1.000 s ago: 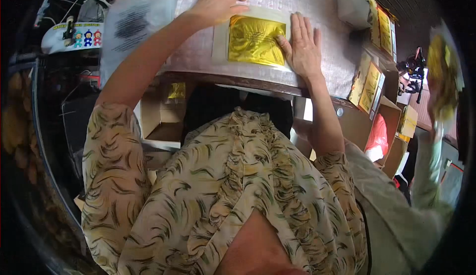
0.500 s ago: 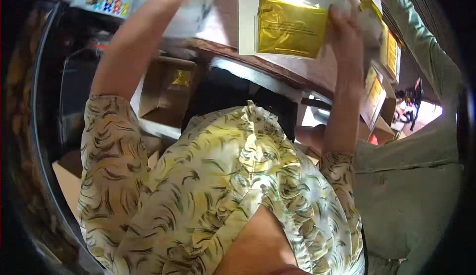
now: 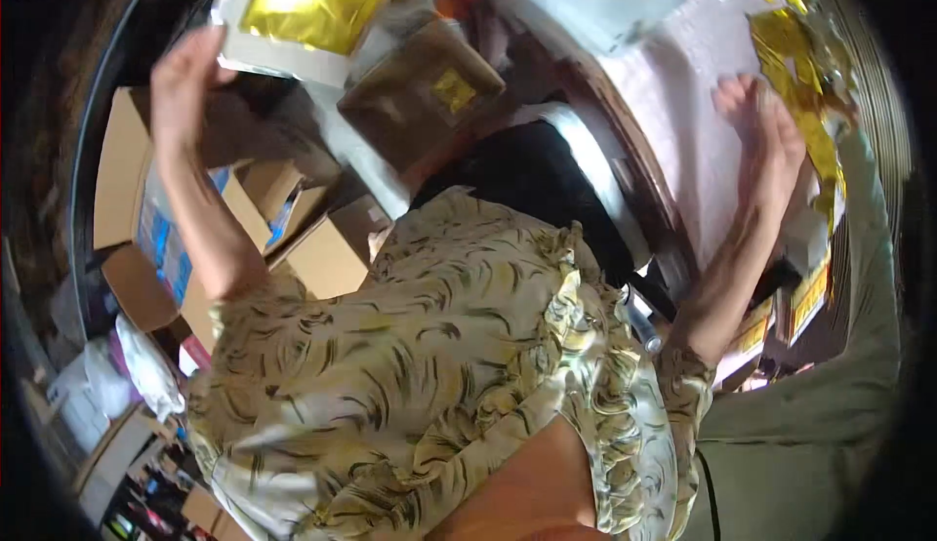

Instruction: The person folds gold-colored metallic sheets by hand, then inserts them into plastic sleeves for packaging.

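Note:
My left hand (image 3: 187, 84), raised at the upper left, is closed on the lower left corner of a flat white package. On the face of this package lies a shiny gold foil packet (image 3: 317, 0), with a bright glare on it. The package is tilted, and the top of the frame cuts it off. My right hand (image 3: 766, 131) is over the pale pink tabletop (image 3: 673, 102), its fingers loosely bent and apart, with nothing visible in them. Close beside it, crumpled gold foil (image 3: 791, 63) runs along the table's right side.
A brown open box (image 3: 420, 97) with a small gold piece inside stands below the package. Several cardboard cartons (image 3: 327, 253) are at my left, with white plastic bags (image 3: 146, 370) lower down. Translucent plastic (image 3: 595, 0) lies on the table. A person's grey-green clothing (image 3: 810, 443) is at right.
The white package with the gold packet has moved from the table to the upper left in my left hand. My right hand has let go of it. The view has turned left.

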{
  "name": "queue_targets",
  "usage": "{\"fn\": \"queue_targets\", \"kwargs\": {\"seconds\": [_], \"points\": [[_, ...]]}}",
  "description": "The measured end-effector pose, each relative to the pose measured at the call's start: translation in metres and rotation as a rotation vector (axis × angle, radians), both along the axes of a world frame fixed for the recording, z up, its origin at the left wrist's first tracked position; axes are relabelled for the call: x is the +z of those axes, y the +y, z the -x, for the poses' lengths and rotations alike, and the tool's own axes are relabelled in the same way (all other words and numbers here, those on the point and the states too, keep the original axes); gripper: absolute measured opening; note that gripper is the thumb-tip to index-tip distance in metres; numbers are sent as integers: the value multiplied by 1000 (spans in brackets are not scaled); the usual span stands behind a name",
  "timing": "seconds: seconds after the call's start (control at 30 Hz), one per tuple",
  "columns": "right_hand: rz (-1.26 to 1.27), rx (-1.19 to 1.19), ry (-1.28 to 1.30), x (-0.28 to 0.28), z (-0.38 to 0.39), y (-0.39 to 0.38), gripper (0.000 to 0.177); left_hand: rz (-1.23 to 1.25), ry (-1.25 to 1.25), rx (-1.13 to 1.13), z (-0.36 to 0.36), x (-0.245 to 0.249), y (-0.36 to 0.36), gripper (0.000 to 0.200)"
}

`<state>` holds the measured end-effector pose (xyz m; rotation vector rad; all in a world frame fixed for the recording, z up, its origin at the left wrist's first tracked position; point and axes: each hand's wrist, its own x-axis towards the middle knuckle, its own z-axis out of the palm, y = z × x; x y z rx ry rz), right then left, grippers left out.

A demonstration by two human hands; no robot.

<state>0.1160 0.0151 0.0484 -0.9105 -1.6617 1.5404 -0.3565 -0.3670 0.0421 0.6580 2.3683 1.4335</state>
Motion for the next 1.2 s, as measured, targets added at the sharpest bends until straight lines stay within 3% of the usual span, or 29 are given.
{"fn": "queue_targets", "kwargs": {"seconds": [0.03,0.07,0.13,0.17,0.2,0.23,0.27,0.3,0.37,0.4,0.43,0.47,0.5,0.53,0.57,0.6,0.63,0.67,0.7,0.73,0.8,0.97,1.2], "points": [[4,-9,-38,-16,-12,1,35,105,-49,-47,8,-37,-36,30],[1,4,2,-36,-30,6,28,53,-187,-39,-14,-72,-50,25],[-14,-107,-3,-67,-52,6,23,-22,-439,-67,-28,-193,-96,25],[1,-136,-25,-84,-67,6,23,-3,-536,8,-69,-206,-83,28],[10,-169,-42,-94,-76,6,24,-222,-865,187,-87,-265,-83,37],[8,-165,-44,-90,-70,-6,24,161,-227,-117,-99,-309,-85,40],[159,-289,-33,-82,-58,-28,25,523,429,-414,-108,-346,-86,45],[307,-418,-19,-77,-52,-38,27,515,427,-422,-116,-378,-78,45],[282,-308,78,-103,-77,-29,28,195,-618,239,-125,-421,-53,46],[256,-186,172,-99,-77,-31,29,187,-622,208,-126,-425,-43,46],[294,-411,-101,-92,-82,-37,30,229,-522,174,-129,-425,-39,45],[277,-453,-91,-92,-82,-48,30,270,-415,129,-126,-428,-35,45],[243,-428,-97,-96,-84,-53,29,690,-443,123,-110,-451,-27,49],[191,-414,-93,-100,-85,-53,29,728,392,-221,-102,-532,-49,52],[188,-381,-60,-100,-85,-54,27,682,105,-211,-110,-465,-28,58],[190,-353,-38,-99,-87,-59,26,887,75,-410,-91,-512,-39,62],[193,-346,50,-101,-83,-64,24,1121,-171,-311,-98,-500,-14,59],[192,-328,133,-99,-76,-68,23,661,-171,-353,-96,-554,-49,46],[187,-340,118,-93,-74,-72,22,628,-150,-413,-93,-558,-4,46],[197,-344,99,-87,-73,-75,21,617,-154,-513,-102,-550,-2,45],[163,-308,205,-95,-73,-75,20,607,-158,-675,-116,-509,-100,44],[163,-346,143,-104,-79,-77,21,691,-159,-999,-106,-427,-66,41],[180,-205,82,-94,-87,-71,21,830,-198,-1382,-124,-234,96,37]]}}
